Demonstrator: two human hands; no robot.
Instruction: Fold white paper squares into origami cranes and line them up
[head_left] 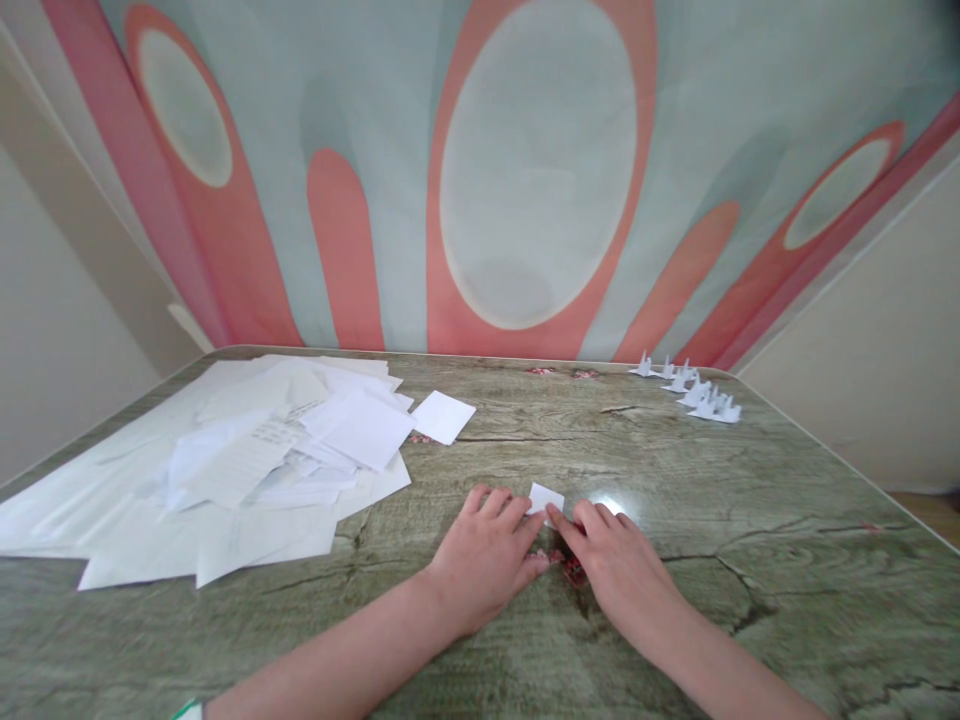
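A small folded piece of white paper [546, 498] lies on the wood-patterned table in front of me. My left hand [484, 555] rests palm down at its left, fingers bent, the index fingertip holding the paper's near left edge. From the right, my right hand [619, 555] presses the near edge with its index fingertip, its other fingers curled under. Both thumbs are lower on the table side, and the right one is mostly hidden. Just below the paper, a dark red patterned patch [574, 570] shows between the hands.
Loose white sheets [367, 425] are heaped on larger sheets at the left, some with writing. A square white sheet [445, 416] lies beside the heap. Several folded paper cranes [697, 392] stand at the far right. Behind the table [750, 480] hangs a patterned curtain [397, 200].
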